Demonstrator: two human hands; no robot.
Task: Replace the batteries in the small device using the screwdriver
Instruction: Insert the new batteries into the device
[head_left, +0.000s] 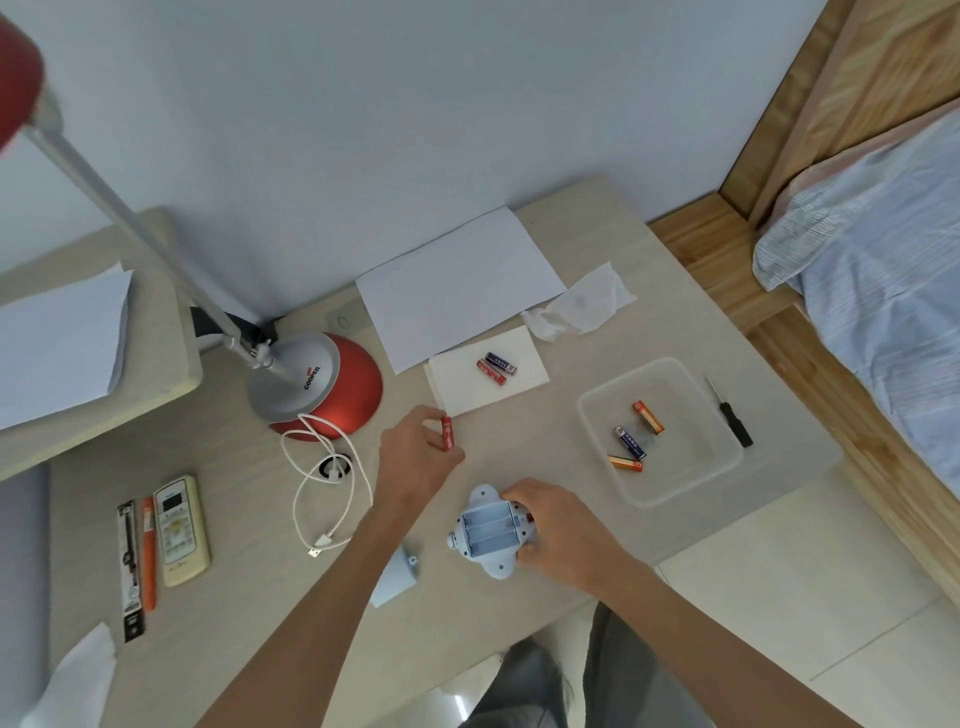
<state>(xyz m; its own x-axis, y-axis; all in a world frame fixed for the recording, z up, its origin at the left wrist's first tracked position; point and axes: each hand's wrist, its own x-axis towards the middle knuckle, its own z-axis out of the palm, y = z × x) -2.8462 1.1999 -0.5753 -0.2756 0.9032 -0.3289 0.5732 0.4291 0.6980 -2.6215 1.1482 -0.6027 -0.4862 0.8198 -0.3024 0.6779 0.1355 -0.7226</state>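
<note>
A small light-blue device (488, 530) lies face down on the desk, its battery compartment open and showing bare slots. My right hand (556, 525) grips its right side. My left hand (415, 457) holds a red battery (447, 433) upright between the fingertips, above and left of the device. Two more batteries, a red one (491, 372) and a blue one (500, 364), rest on a white card (488, 382). The device's cover (397, 574) lies by my left forearm. The black screwdriver (730, 413) lies right of the tray.
A clear plastic tray (660, 431) holds three batteries. A red desk lamp (317, 384), a white cable (322, 483), a remote (181, 522), pens (148, 551), a paper sheet (457, 286) and a tissue (582, 304) share the desk. A bed stands at right.
</note>
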